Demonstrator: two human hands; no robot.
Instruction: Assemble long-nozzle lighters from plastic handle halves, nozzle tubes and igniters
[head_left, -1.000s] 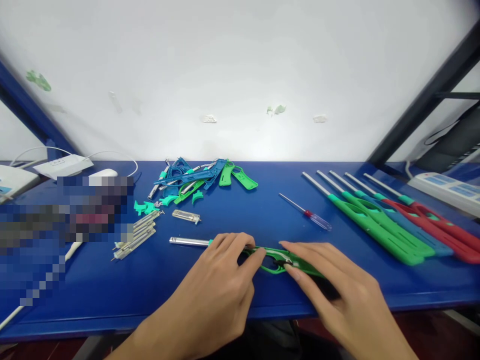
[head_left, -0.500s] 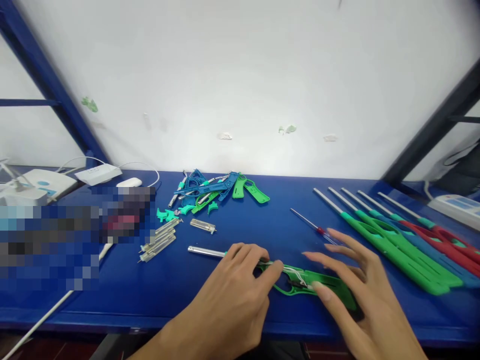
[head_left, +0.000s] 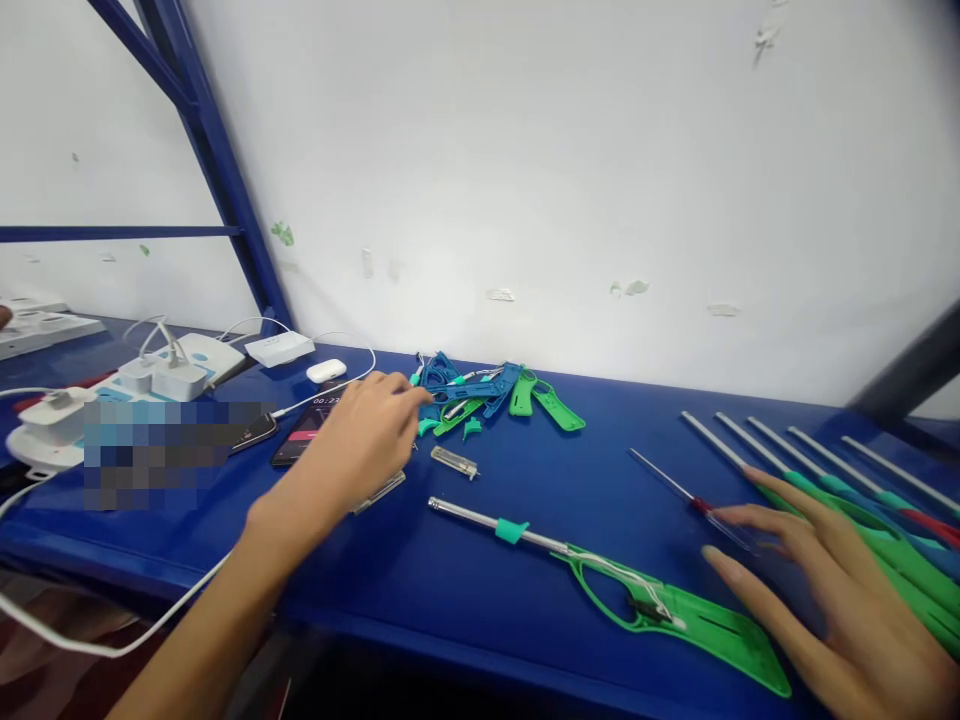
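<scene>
On the blue table lies an open green lighter shell (head_left: pixel 720 625) with white wires, a black part and a metal tube (head_left: pixel 465 514) carrying a teal collar (head_left: pixel 511 530). Over the small teal and clear parts at the left, my left hand (head_left: pixel 367 430) reaches, its fingers bent; whether they hold anything is hidden. My right hand (head_left: pixel 817 590) is spread, right of the shell, near the red-and-clear screwdriver (head_left: pixel 701 506). One clear fuel tank (head_left: pixel 454 462) lies to the right of my left hand.
Blue and green shells (head_left: pixel 551 403) are heaped at the back. Several long lighters (head_left: pixel 892 545) lie at the right, partly behind my right hand. A phone (head_left: pixel 289 452), white cables, an earbud case (head_left: pixel 326 371) and power strips (head_left: pixel 49 440) occupy the left.
My left hand has let go of the lighter shell and moved left to the small parts. My right hand has drawn away from the shell. The view has turned left.
</scene>
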